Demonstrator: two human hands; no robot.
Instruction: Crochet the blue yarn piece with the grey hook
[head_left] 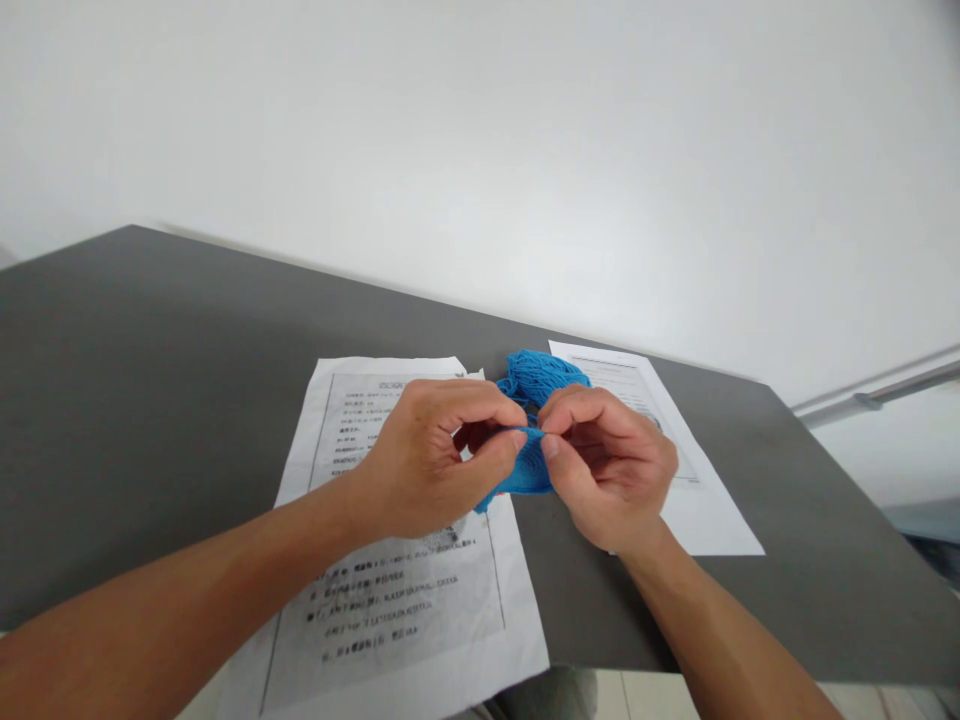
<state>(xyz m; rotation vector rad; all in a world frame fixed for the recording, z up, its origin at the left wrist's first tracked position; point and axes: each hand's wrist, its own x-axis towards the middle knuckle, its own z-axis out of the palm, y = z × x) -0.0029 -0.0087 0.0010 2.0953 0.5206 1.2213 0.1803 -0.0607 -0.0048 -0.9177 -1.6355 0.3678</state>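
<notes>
1. The person's left hand (427, 460) is showing bare, with short, trimmed fingernails.
2. The right hand (615, 470) is appearing bare too, its thumbnail cut short.
3. The left forearm (187, 600) and right forearm (720, 640) are showing bare throughout.

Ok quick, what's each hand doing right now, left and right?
Left hand: closed, pinching the blue yarn.
Right hand: closed, pinching the same blue yarn.
</notes>
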